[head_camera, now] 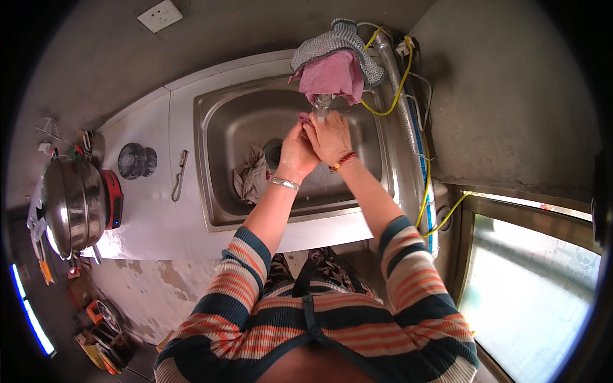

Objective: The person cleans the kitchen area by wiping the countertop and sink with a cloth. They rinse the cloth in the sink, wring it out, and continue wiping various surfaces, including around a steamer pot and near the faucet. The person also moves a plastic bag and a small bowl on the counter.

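My left hand (298,147) and my right hand (331,136) meet over the stainless steel sink (239,110), under the faucet spout (323,103). Water seems to run onto them. A small scrap of pink cloth (304,117) shows at the fingertips of my left hand; the rest is hidden between the palms. The right hand lies partly across the left, back up, its inner side out of sight. A crumpled beige cloth (251,177) rests in the basin near the drain (273,152). A pink towel (335,74) and a grey knit cloth (330,45) drape over the faucet.
Left on the white counter (158,215) are metal tongs (180,174), a dark stone-like object (136,161), and a steel pot (74,208) by a red appliance (112,198). A foil-wrapped pipe (402,91) and yellow cord (400,98) run along the right side, near a window (527,287).
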### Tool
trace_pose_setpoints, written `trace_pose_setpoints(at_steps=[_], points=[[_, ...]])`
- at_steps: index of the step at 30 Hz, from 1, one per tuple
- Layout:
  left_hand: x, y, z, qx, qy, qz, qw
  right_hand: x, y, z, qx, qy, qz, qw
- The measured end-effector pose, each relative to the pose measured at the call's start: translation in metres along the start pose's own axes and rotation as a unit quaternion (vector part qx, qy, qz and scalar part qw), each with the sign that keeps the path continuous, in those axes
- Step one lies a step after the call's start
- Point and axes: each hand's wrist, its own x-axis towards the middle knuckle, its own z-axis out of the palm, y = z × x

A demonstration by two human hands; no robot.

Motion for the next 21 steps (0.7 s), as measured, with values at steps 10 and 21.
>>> trace_pose_setpoints(at_steps=[10, 21], points=[[0.017, 0.02, -0.025, 0.137, 0.122, -0.061, 0.981, 0.077, 0.057, 0.003, -0.258, -0.161, -0.156, 0.94], [0.003, 0.003, -0.011, 0.17, 0.232, -0.071, 0.955, 0.082, 0.061, -0.012, -0.14, -0.064, -0.249, 0.956]])
